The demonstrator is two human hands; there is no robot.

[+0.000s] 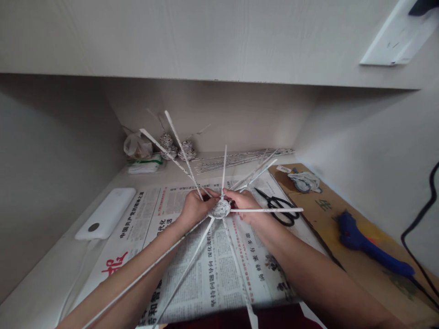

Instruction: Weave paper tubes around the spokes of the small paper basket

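Observation:
Between my two hands is a small round piece woven from rolled newspaper [219,209], held above the newspaper sheet. Long paper sticks radiate from it in several directions, some up and away, others down towards me. My left hand [198,206] pinches its left side, fingers curled by the base of two upward sticks. On the other side my right hand [243,203] grips the edge, thumb and fingers closed near an upright stick. One long stick crosses under my right hand and points right. The fingertips behind the weave are partly hidden.
Black scissors [279,205] lie right of my hands. A blue glue gun [370,249] rests on cardboard [329,228]. At left is a white power bank [106,214] with a cable. Behind are woven paper pieces [187,150], a plastic bag [137,145] and loose paper sticks [236,160].

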